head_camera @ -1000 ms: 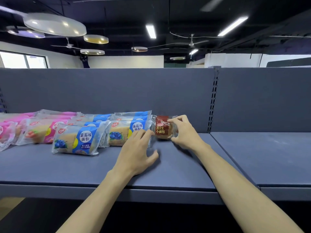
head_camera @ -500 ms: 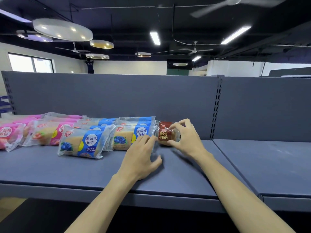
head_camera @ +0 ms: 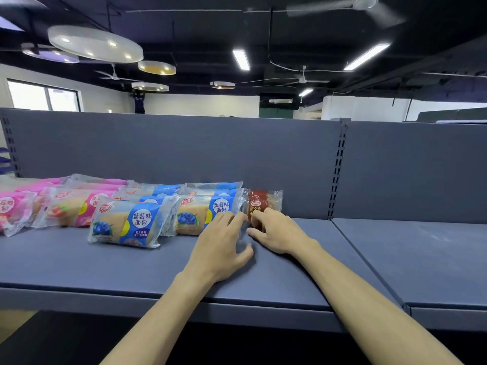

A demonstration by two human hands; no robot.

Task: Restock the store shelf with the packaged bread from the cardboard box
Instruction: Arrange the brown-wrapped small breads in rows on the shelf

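While both hands meet near the middle of the grey shelf, the right hand rests its curled fingers against the front of the brown bread packet, which sits at the back at about one o'clock. The left hand lies spread and relaxed beside the blue bread packets, which run toward ten o'clock, pink bread packets beyond.
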